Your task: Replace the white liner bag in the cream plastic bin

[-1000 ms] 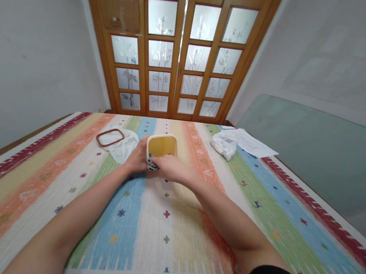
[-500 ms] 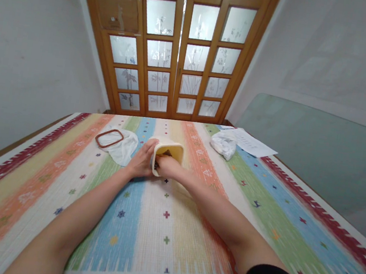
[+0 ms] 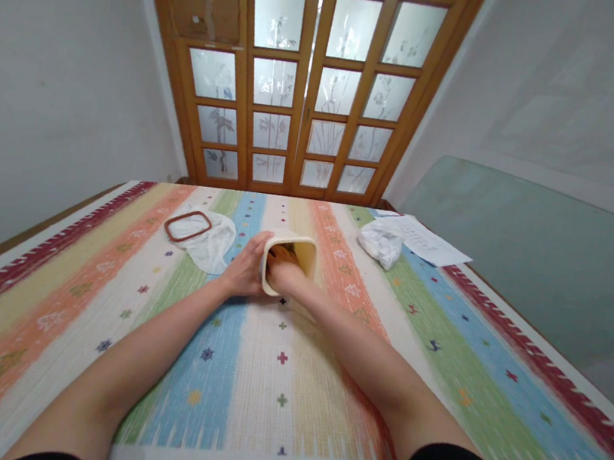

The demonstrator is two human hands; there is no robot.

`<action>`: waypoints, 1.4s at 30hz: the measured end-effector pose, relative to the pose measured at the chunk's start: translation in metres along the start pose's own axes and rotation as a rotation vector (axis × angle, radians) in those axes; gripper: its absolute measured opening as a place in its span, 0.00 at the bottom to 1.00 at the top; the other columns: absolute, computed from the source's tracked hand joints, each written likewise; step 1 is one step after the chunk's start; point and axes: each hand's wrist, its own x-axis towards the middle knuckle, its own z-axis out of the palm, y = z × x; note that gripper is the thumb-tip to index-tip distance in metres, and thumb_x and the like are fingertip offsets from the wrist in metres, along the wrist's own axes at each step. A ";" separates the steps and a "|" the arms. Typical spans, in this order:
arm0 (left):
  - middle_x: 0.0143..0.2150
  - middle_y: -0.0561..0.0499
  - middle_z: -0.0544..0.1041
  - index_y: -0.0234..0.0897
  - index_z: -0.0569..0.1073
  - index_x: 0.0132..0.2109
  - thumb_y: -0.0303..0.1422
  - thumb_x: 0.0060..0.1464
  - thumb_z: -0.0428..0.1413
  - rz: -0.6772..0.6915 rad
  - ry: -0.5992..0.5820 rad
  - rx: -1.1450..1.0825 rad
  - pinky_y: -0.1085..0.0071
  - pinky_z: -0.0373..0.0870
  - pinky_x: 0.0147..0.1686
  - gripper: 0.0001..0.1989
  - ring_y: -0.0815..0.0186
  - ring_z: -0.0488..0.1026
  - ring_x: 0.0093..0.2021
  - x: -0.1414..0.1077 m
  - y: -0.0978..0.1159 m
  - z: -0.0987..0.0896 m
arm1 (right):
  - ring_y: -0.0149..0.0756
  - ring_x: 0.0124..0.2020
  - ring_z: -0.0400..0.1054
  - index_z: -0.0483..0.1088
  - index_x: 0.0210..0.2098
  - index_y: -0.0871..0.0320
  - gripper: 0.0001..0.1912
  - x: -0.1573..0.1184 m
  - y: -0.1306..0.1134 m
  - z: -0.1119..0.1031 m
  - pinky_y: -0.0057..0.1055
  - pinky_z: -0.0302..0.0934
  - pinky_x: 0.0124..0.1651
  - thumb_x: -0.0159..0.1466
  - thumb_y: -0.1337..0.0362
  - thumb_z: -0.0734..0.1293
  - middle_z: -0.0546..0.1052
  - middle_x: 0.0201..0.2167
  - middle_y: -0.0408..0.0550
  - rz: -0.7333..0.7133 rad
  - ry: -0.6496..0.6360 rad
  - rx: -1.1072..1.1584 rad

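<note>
A cream plastic container (image 3: 311, 259) with a rounded square mouth lies tipped on the table, its opening towards me. My left hand (image 3: 248, 266) grips its left side from outside. Through the mouth reaches my right hand (image 3: 285, 273), in up to about the wrist. Something dark brown shows inside beside the fingers; I cannot make out what it is. The shaded interior hides the fingertips, so their grip is unclear.
Left of the container, a reddish-brown rounded ring (image 3: 189, 214) lies on a thin white bag or cloth (image 3: 214, 247). A crumpled white plastic bag (image 3: 382, 242) and printed paper (image 3: 436, 244) lie to the right. A striped tablecloth (image 3: 257, 375) covers the table.
My right hand has shifted inside the container, and less of the dark brown stuff shows. The left hand keeps its hold. The whole view has moved slightly.
</note>
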 end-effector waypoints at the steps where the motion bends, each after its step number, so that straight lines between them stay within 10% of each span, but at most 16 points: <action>1: 0.73 0.32 0.55 0.42 0.39 0.76 0.42 0.37 0.75 0.001 0.003 0.002 0.38 0.60 0.72 0.69 0.39 0.55 0.75 0.000 0.000 0.000 | 0.48 0.60 0.69 0.69 0.63 0.67 0.25 0.002 0.003 0.003 0.39 0.59 0.66 0.67 0.65 0.66 0.72 0.63 0.65 -0.020 -0.030 0.003; 23: 0.72 0.34 0.56 0.43 0.42 0.75 0.43 0.37 0.75 -0.042 0.033 0.023 0.39 0.61 0.71 0.67 0.39 0.57 0.74 0.000 -0.003 0.002 | 0.45 0.44 0.77 0.78 0.54 0.66 0.18 -0.008 0.001 -0.022 0.32 0.67 0.49 0.69 0.64 0.66 0.82 0.50 0.62 -0.041 -0.191 0.012; 42: 0.71 0.34 0.59 0.39 0.47 0.75 0.43 0.46 0.69 -0.078 0.132 -0.038 0.38 0.61 0.71 0.57 0.40 0.60 0.72 -0.006 -0.016 0.002 | 0.46 0.39 0.79 0.79 0.46 0.57 0.14 -0.062 -0.033 -0.103 0.35 0.67 0.42 0.68 0.68 0.62 0.84 0.41 0.56 -0.167 -0.306 -0.117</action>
